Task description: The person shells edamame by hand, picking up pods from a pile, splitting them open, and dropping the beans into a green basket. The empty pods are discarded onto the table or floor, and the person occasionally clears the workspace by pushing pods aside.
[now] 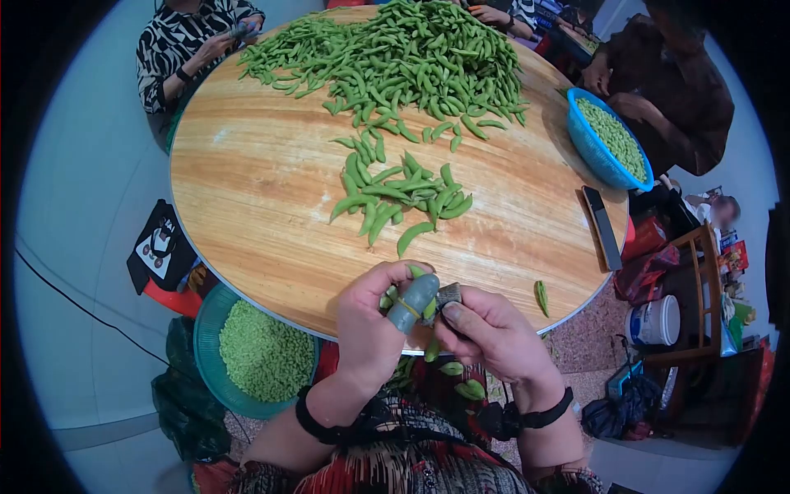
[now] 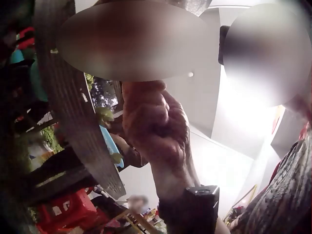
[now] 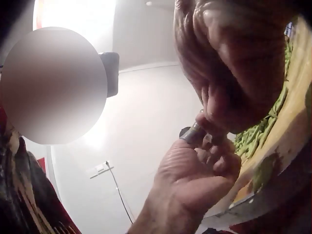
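A round wooden table is being shared by several seated people. Its far half is being covered by a large heap of green pods, while a smaller cluster is being kept nearer the middle, seemingly set within reach of the near edge. At the near left, below the rim, a teal basket of shelled beans is being kept beside the person's lap, apparently so that it sits close under the hands. At the near edge the left hand is being held with its fingers curled round a pod. A grey-green thumb cover is being worn on its thumb, likely to spare the nail where it is being pressed against the pod. Just to the right, the right hand is being closed in a pinch on the same pod, thumb against forefinger. A dark metal piece is being worn or held at its fingertip; which of the two cannot be told. The pod is being held at the table's near rim, between the two hands. Further right, a single pod is being left apart near the rim and a flat black device is being kept apart from the heaps. At the far right a blue bowl of shelled beans is being kept beside another seated person
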Demonstrator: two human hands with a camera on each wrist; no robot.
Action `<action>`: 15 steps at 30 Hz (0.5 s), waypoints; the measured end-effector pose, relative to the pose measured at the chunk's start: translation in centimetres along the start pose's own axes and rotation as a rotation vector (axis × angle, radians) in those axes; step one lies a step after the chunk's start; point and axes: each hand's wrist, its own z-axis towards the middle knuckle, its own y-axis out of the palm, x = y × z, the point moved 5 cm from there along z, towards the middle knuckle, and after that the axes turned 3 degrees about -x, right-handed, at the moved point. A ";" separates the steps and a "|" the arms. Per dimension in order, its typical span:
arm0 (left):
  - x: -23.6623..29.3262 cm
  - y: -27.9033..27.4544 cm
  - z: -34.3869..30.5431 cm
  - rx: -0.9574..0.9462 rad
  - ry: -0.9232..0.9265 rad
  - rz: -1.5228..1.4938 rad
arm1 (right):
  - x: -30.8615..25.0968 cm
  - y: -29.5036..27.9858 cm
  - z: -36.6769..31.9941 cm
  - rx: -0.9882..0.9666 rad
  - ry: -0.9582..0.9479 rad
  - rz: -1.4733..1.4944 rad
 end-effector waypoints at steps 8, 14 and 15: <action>-0.9 -0.5 -0.1 -0.032 0.037 0.001 | 1.1 0.2 0.3 0.002 0.023 0.224; -0.8 -0.4 0.2 -0.223 -0.019 -0.262 | 1.6 0.8 0.4 -0.099 0.110 0.520; -0.6 -0.1 0.2 -0.297 -0.043 -0.385 | 1.7 0.9 0.5 -0.099 0.112 0.522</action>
